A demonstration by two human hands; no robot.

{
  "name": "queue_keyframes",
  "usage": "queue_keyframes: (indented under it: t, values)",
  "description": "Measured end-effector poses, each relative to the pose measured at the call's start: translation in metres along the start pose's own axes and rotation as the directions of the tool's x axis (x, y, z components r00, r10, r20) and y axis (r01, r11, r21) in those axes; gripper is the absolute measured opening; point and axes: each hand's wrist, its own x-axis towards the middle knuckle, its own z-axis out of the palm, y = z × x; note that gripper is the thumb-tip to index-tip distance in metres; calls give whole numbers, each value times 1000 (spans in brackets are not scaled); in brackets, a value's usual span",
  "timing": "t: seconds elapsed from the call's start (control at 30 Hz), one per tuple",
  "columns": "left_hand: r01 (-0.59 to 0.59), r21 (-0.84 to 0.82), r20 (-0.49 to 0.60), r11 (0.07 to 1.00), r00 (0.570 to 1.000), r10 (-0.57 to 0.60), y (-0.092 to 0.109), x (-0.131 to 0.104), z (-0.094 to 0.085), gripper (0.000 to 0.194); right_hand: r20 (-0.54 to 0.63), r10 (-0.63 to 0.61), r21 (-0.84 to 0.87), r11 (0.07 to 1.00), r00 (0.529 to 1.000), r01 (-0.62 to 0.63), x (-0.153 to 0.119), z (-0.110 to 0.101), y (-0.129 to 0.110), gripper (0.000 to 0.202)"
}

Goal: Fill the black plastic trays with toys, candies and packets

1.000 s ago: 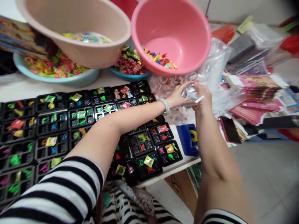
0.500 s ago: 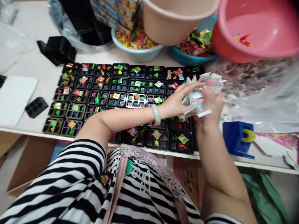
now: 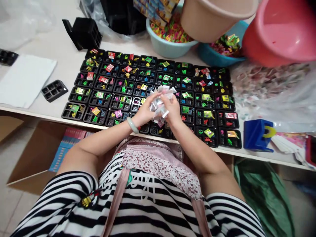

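A bunch of small clear-and-white wrapped packets (image 3: 161, 102) is cupped between my two hands, above the middle of the black trays. My left hand (image 3: 145, 110), with a pale bangle at its wrist, is closed around the left side of the bunch. From the right, my right hand (image 3: 174, 110) closes on the same bunch. What the packets contain is too small to make out. Under and around the hands, rows of black compartment trays (image 3: 98, 97) hold small coloured plastic pieces and shiny wrapped packets.
Behind the trays stand a pale blue basin (image 3: 163, 47) of colourful pieces, a blue basin (image 3: 209, 57) of shiny packets, a beige tub (image 3: 212, 19) and a pink tub (image 3: 269, 42). On the right are a plastic bag of packets (image 3: 269, 85) and a blue tape dispenser (image 3: 256, 135). A loose tray (image 3: 54, 90) lies left.
Both hands have moved left with the packets, from the right end of the trays to above their middle. The view has shifted too, showing the trays' right end.
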Motion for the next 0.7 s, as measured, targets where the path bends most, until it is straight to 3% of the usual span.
queue_keyframes:
  t: [0.2,0.47,0.7]
  values:
    - [40,-102,-26,994,999,-43,-9,-4,-11,87,9,44,-40,998,999,-43,2,8,8,52]
    - [116,-121,34,986,993,-112,-6,-8,-18,73,-10,94,-91,991,995,-95,-2,-2,18,48]
    - [86,-111,91,990,993,-76,-1,11,-22,70,7,69,-120,990,998,-68,11,-7,8,51]
